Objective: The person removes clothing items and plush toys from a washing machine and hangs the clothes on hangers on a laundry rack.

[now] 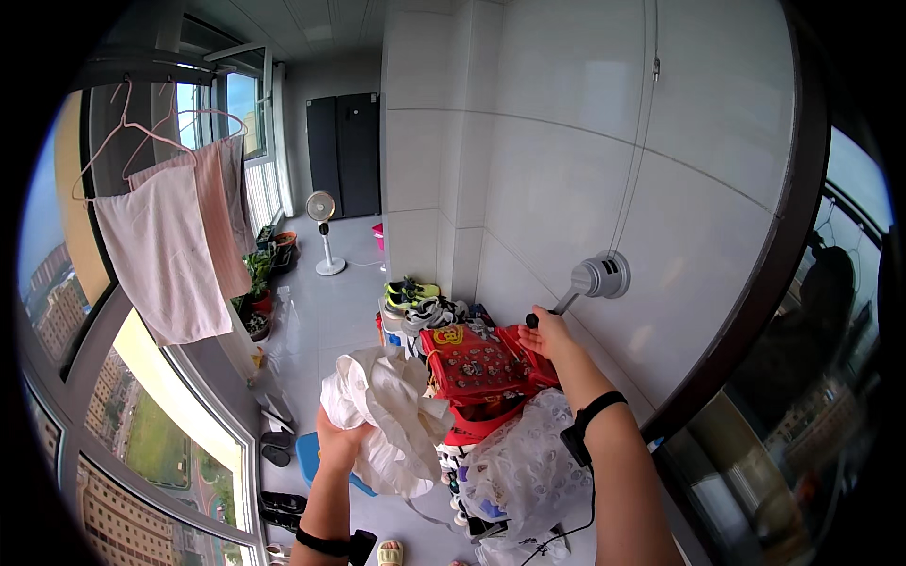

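Observation:
A bunched white cloth [389, 417] is held in my left hand [341, 433], in front of me at lower centre. My right hand [546, 332] is at the black knob of a grey hand crank [594, 277] fixed to the tiled wall; its fingers are partly curled and the thumb lies by the knob. Thin cables run up the wall from the crank. At upper left, a white towel [170, 247] and a pink towel [225, 219] hang from pink hangers on a rack.
Red bags [481, 361], sneakers [410, 291] and a clear plastic bag [527, 463] are piled below my right hand. A blue stool [308, 456] stands behind my left hand. Shoes [283, 502] and potted plants [260, 283] line the window side; a white fan [329, 265] stands farther back.

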Motion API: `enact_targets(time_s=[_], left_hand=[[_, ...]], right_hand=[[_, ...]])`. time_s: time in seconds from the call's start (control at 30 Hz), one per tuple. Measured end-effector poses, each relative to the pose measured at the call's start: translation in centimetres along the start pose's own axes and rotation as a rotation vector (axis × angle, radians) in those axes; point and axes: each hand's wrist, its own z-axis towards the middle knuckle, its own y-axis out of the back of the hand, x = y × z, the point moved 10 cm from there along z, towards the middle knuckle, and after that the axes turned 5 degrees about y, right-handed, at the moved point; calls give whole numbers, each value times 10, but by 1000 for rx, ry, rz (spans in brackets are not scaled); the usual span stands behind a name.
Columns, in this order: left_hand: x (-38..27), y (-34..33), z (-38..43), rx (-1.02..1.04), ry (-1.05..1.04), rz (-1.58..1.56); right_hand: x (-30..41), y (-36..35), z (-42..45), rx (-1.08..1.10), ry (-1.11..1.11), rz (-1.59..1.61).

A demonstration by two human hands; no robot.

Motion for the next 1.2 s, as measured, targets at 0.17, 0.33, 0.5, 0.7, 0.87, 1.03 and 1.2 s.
enact_targets(time_s=[0.17,0.33,0.5,0.7,0.87,1.03,1.2], left_hand=[[52,-3,58,-11,109,31],[49,-26,103,117,107,-151],[72,-31,139,137,159,-171],[81,-69,174,154,180,-213],[65,-111,198,295,155,-297],[51,-134,191,344,172,-261],[21,-152,188,441,75,-95]], right_hand=[[-1,-6,17,-31,-27,-19],[65,-42,42,-97,136,110],[179,-61,5,-50,390,218],[205,-4,-149,-80,522,176],[97,58,-184,-235,225,55],[-1,60,-104,-198,-98,-85],[2,-2,19,-113,-48,107]])
